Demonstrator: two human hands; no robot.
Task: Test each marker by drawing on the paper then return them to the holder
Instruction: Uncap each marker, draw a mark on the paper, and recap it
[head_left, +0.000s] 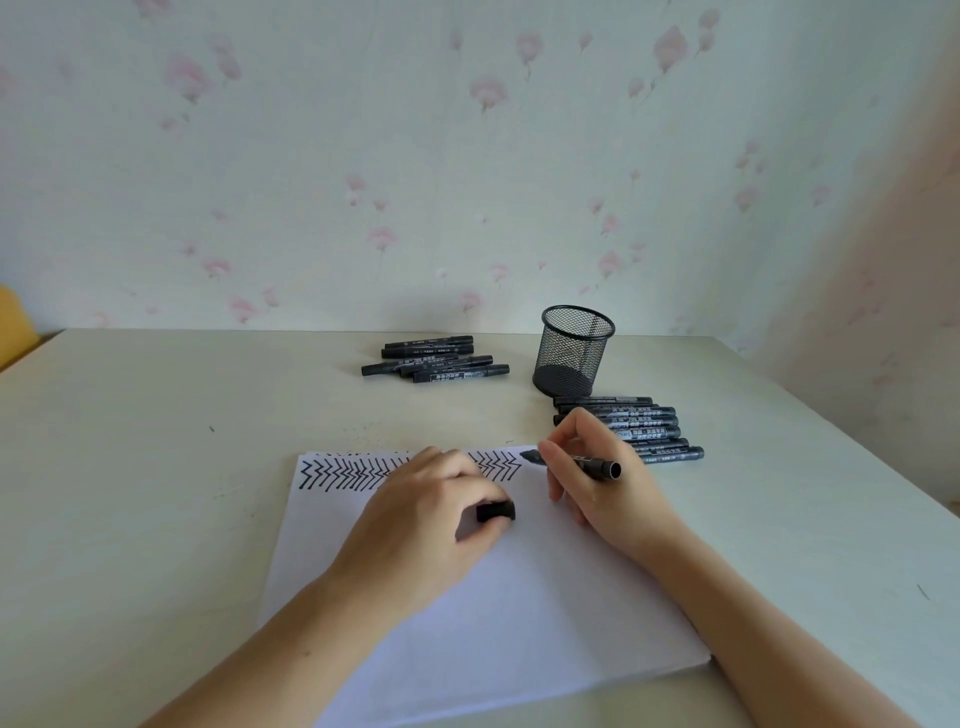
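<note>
A white paper (493, 613) lies on the table in front of me, with a row of black zigzag marks (337, 473) along its far edge. My right hand (597, 488) grips an uncapped black marker (587, 462), its tip at the paper's far right corner. My left hand (421, 519) rests on the paper and holds the black cap (496, 512) between thumb and fingers. A black mesh holder (571, 351) stands behind, with nothing visible inside. Several black markers (436, 358) lie left of the holder. Another group of markers (639, 423) lies just beyond my right hand.
The pale table (156, 467) runs back to a flowered wall (415, 156). Its right edge slants down at the right side of view. A yellow object (13, 322) shows at the far left edge.
</note>
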